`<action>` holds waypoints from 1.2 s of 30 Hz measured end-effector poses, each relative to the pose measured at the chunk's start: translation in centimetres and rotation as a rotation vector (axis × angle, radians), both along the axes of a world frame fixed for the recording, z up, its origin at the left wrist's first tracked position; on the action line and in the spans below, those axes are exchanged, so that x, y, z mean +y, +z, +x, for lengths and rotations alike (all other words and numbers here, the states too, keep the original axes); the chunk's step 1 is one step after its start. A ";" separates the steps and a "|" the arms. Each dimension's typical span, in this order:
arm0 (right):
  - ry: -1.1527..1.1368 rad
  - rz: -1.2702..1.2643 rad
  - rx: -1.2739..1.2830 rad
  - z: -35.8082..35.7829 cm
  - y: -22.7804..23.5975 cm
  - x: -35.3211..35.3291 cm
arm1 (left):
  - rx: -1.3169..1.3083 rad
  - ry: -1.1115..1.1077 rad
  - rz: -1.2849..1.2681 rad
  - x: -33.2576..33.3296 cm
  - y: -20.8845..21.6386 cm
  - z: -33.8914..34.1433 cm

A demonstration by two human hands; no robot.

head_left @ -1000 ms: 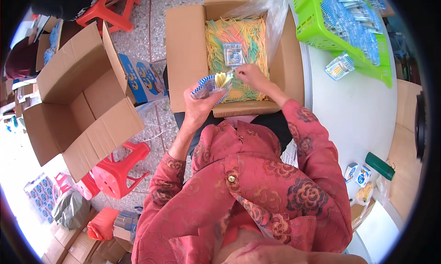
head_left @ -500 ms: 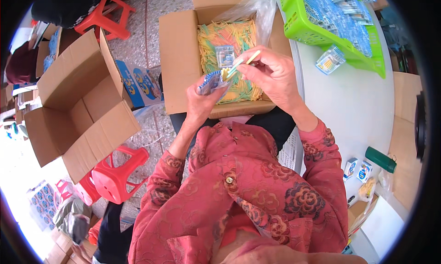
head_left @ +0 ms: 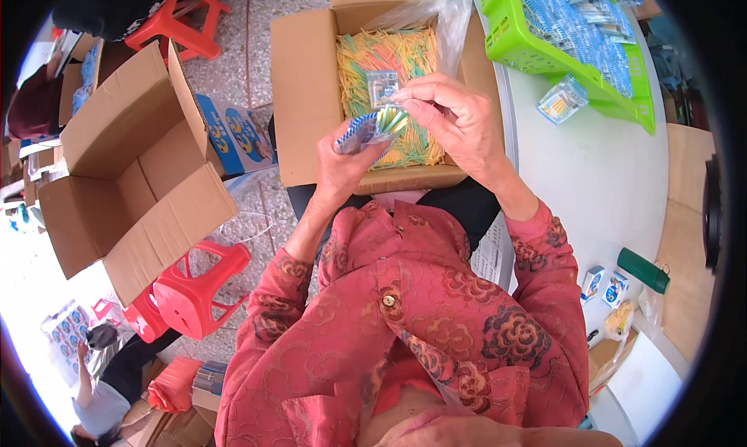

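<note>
My left hand (head_left: pixel 342 163) is closed around a small clear plastic packet (head_left: pixel 359 134) with a blue patterned edge. Thin yellow and pale green sticks (head_left: pixel 391 120) poke out of its mouth. Just right of that mouth, my right hand (head_left: pixel 459 120) has thumb and forefinger pinched together; whatever lies between the fingertips is too small to make out. Both hands are over a cardboard box (head_left: pixel 307 105) full of loose yellow, orange and green sticks (head_left: pixel 362 54). Another clear packet with blue print (head_left: pixel 382 87) shows over the sticks, close to my right fingertips.
On the white table (head_left: pixel 591 182) at right stands a green basket (head_left: pixel 537 66) heaped with blue packets, and a filled packet (head_left: pixel 562 101) lies beside it. An open cardboard box (head_left: pixel 148 190) is at left, near red stools (head_left: pixel 198 291). Another person (head_left: pixel 105 396) is at lower left.
The sticks my right hand held are now in the packet's mouth with the others, and its fingers have drawn closer together. At lower left the other person has moved, an arm now stretched out.
</note>
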State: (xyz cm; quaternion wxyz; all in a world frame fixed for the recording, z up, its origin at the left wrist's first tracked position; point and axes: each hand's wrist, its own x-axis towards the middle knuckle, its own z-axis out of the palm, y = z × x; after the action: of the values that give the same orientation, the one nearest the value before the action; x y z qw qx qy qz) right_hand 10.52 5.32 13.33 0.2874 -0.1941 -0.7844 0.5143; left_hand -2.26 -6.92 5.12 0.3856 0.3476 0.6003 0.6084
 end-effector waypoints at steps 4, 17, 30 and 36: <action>0.010 0.003 0.040 0.3 -0.2 0.3 | -0.189 -0.038 0.066 0.2 0.9 0.2; 0.050 -0.357 0.099 2.5 -1.9 0.5 | -0.218 -0.100 0.079 0.4 2.7 0.2; -0.353 -0.203 0.094 10.6 -2.2 3.9 | -0.239 -0.055 0.037 0.9 3.4 0.9; -0.664 -0.083 0.149 18.1 -4.6 8.2 | -0.238 -0.044 0.018 1.3 3.6 1.6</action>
State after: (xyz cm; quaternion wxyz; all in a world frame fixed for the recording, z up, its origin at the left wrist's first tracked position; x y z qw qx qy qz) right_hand 28.66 13.50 8.74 0.4873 -0.4123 -0.6337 0.4370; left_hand -0.66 -5.62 8.72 0.4643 0.2896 0.5370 0.6421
